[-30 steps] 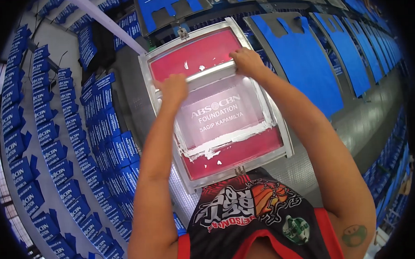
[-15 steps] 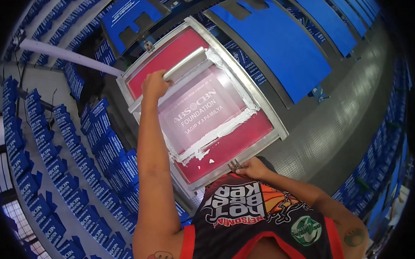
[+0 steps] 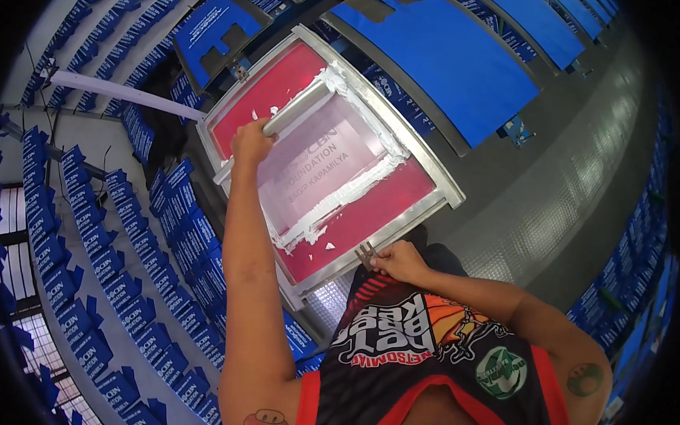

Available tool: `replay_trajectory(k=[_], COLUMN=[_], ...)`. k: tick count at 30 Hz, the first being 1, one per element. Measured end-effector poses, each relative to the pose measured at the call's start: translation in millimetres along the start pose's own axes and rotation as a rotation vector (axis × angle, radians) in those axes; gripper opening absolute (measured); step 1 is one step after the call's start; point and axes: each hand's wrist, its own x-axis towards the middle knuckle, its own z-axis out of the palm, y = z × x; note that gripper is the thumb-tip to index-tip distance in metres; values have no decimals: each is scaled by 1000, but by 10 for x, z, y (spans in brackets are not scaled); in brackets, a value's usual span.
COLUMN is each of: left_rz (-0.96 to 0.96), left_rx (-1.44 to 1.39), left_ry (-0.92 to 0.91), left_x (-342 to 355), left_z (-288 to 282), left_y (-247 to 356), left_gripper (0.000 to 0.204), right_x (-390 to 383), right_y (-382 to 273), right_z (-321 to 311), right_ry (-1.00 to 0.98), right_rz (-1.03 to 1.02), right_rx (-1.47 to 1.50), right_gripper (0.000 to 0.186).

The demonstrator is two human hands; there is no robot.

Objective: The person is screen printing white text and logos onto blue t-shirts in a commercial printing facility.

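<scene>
Left hand (image 3: 252, 143): fingers wrapped round squeegee (image 3: 300, 109), by left edge of screen frame (image 3: 342, 265); right hand (image 3: 402, 262): pinching metal catch (image 3: 365, 252), near edge. Press squeegee evenly.

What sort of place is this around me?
Probably a screen-printing workshop: the left hand holds a squeegee-like bar over a framed screen smeared with white paste, blue cut sheets lie on boards, and printed blue pieces line up in rows.
</scene>
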Motion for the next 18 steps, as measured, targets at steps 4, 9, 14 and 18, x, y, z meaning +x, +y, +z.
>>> replay_trajectory(k=[4,9,14,18], left_rz=[-13,160,-36,78], left_rx=[102,-81,-76,-10], left_ry=[-43,221,-68,265], left_x=[-904,-2162,-1232,-407], left_z=[360,790,33,163], left_y=[416,1082,695,177], left_gripper=[39,29,43,34], right_x=[127,203,100,12], right_y=[147,271,220,116], right_z=[34,6,-23,25], right_ry=[9,22,24,9], right_rz=[-60,-53,-96,-64], right_rx=[-43,-31,-37,-84], right_gripper=[22,22,20,20])
